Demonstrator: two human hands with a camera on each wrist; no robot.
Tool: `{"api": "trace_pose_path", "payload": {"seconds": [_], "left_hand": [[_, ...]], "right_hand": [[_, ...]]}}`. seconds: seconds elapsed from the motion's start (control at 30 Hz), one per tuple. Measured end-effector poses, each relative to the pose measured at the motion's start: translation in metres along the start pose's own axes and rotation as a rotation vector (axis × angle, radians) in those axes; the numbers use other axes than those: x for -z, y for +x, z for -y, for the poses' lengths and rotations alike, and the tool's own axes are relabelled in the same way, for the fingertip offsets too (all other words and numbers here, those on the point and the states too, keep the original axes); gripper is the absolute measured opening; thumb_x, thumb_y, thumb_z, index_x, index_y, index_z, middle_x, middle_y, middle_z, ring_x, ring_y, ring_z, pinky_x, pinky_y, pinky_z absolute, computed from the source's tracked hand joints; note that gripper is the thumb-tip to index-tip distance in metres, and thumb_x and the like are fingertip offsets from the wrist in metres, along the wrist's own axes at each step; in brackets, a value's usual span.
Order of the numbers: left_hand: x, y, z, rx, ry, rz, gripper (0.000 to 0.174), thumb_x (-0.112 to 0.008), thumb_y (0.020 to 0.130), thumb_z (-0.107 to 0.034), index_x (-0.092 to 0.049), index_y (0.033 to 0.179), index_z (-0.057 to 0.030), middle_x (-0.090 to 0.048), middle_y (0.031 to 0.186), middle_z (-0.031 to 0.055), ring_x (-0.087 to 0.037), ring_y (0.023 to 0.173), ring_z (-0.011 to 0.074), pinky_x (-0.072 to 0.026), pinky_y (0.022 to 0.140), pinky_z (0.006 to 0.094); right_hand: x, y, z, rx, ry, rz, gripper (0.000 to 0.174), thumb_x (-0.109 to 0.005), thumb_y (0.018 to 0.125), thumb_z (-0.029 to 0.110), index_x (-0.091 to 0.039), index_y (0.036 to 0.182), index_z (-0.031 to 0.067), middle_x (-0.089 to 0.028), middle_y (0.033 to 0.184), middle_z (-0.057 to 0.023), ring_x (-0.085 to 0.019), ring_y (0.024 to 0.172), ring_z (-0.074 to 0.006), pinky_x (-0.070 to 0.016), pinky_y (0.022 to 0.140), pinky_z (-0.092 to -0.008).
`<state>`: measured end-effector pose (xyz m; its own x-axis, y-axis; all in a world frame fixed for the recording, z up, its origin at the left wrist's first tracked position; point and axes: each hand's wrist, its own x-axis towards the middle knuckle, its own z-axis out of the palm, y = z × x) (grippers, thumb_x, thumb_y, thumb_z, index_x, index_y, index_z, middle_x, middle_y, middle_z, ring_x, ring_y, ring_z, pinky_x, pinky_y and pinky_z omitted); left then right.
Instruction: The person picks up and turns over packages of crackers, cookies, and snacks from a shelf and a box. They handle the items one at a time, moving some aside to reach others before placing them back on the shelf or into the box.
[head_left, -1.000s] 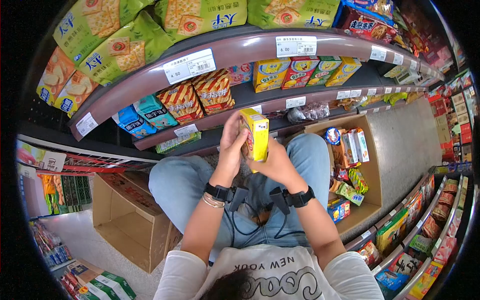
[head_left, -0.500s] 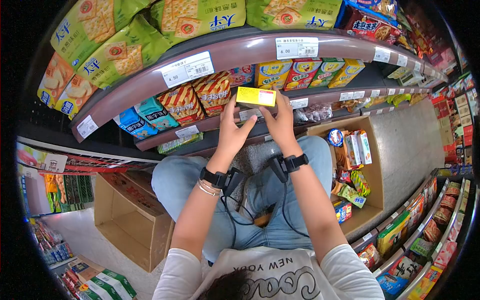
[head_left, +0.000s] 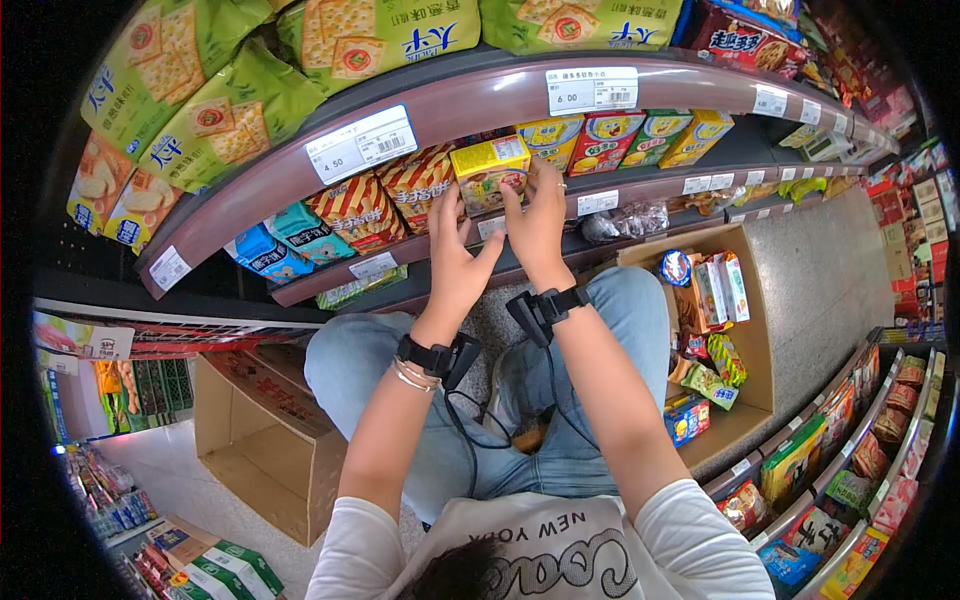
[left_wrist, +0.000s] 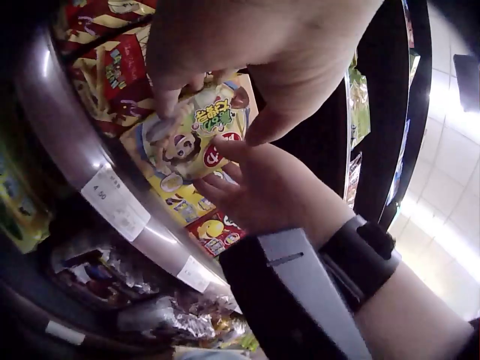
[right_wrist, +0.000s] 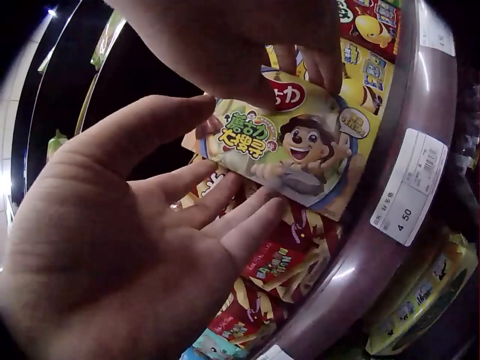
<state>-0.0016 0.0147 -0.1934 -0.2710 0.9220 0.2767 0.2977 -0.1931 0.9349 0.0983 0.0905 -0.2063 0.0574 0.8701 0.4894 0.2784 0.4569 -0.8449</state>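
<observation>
A yellow snack box (head_left: 488,168) with a cartoon face on its front stands on the lower shelf, between striped biscuit bags (head_left: 415,188) and a row of upright boxes (head_left: 605,142). My right hand (head_left: 540,225) holds it at its right side, the thumb over the front and the other fingers along the edge. On the opposite side, my left hand (head_left: 458,265) is spread with fairly straight fingers, fingertips close by the box's left edge. From the right wrist, the left palm (right_wrist: 127,225) shows beside the box front (right_wrist: 285,142).
Green cracker packs (head_left: 380,40) fill the upper shelf above a price-tagged edge (head_left: 460,115). An open carton (head_left: 755,385) of mixed snacks sits on the right, another carton (head_left: 270,480) on the left. Wrapped goods (head_left: 625,222) lie on the shelf below.
Both hands have carried the box from over the lap forward to the shelf and turned it upright, front facing me. The left hand's fingers have spread away from it.
</observation>
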Motion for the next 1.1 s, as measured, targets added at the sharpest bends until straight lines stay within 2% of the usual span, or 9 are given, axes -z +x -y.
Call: {"api": "trace_pose_path", "payload": {"seconds": [0.03, 0.13, 0.47, 0.67, 0.97, 1.1], "left_hand": [[-0.001, -0.001, 0.001, -0.013, 0.022, 0.0, 0.08, -0.068, 0.08, -0.003, -0.023, 0.146, -0.0058, -0.028, 0.14, 0.0153, -0.04, 0.128, 0.0323, -0.0412, 0.101, 0.0448], [0.0, -0.001, -0.001, -0.026, 0.065, 0.013, 0.081, -0.069, 0.079, -0.003, -0.024, 0.146, -0.0065, -0.027, 0.141, 0.0154, -0.04, 0.128, 0.0328, -0.0421, 0.1, 0.0445], [-0.006, -0.002, 0.001, -0.014, 0.087, -0.06, 0.083, -0.07, 0.075, -0.004, -0.024, 0.144, -0.0071, -0.027, 0.138, 0.0174, -0.044, 0.121, 0.033, -0.0439, 0.097, 0.0418], [-0.009, -0.002, 0.003, 0.008, 0.048, -0.074, 0.082, -0.067, 0.077, 0.001, -0.022, 0.145, -0.0076, -0.024, 0.14, 0.0153, -0.041, 0.126, 0.0331, -0.0418, 0.101, 0.0438], [-0.009, 0.001, 0.023, -0.052, 0.079, -0.001, 0.082, -0.063, 0.079, 0.003, -0.02, 0.148, -0.0048, -0.024, 0.142, 0.0156, -0.038, 0.13, 0.0311, -0.0321, 0.109, 0.0435], [-0.008, 0.002, 0.025, -0.038, 0.119, 0.056, 0.079, -0.06, 0.08, 0.003, -0.018, 0.147, -0.0009, -0.02, 0.149, 0.0176, -0.03, 0.136, 0.0307, -0.0265, 0.111, 0.041]], "right_hand": [[-0.002, 0.0, -0.002, 0.001, 0.003, -0.009, 0.045, -0.066, 0.076, -0.002, -0.046, 0.117, -0.0037, -0.052, 0.109, -0.025, -0.052, 0.104, -0.0411, -0.0436, 0.088, -0.0443], [-0.005, 0.002, -0.006, 0.032, -0.083, -0.013, 0.049, -0.067, 0.078, -0.004, -0.043, 0.12, -0.0037, -0.055, 0.112, -0.0207, -0.061, 0.105, -0.0296, -0.0521, 0.086, -0.0352], [-0.005, 0.005, 0.002, -0.036, -0.045, 0.013, 0.044, -0.068, 0.077, -0.004, -0.05, 0.118, -0.0043, -0.06, 0.109, -0.0191, -0.062, 0.104, -0.0275, -0.0541, 0.084, -0.0344], [-0.008, 0.005, 0.009, -0.071, 0.044, 0.021, 0.042, -0.066, 0.079, -0.004, -0.052, 0.118, -0.0053, -0.06, 0.11, -0.0195, -0.062, 0.104, -0.0271, -0.0558, 0.081, -0.0329], [-0.01, 0.006, -0.005, -0.011, -0.1, 0.012, 0.049, -0.068, 0.076, -0.005, -0.045, 0.119, -0.0049, -0.055, 0.11, -0.02, -0.061, 0.101, -0.0281, -0.056, 0.08, -0.0331], [-0.011, 0.007, -0.004, -0.01, -0.074, 0.006, 0.049, -0.068, 0.075, -0.005, -0.045, 0.119, -0.0036, -0.053, 0.11, -0.0193, -0.059, 0.102, -0.0287, -0.0552, 0.082, -0.0338]]}}
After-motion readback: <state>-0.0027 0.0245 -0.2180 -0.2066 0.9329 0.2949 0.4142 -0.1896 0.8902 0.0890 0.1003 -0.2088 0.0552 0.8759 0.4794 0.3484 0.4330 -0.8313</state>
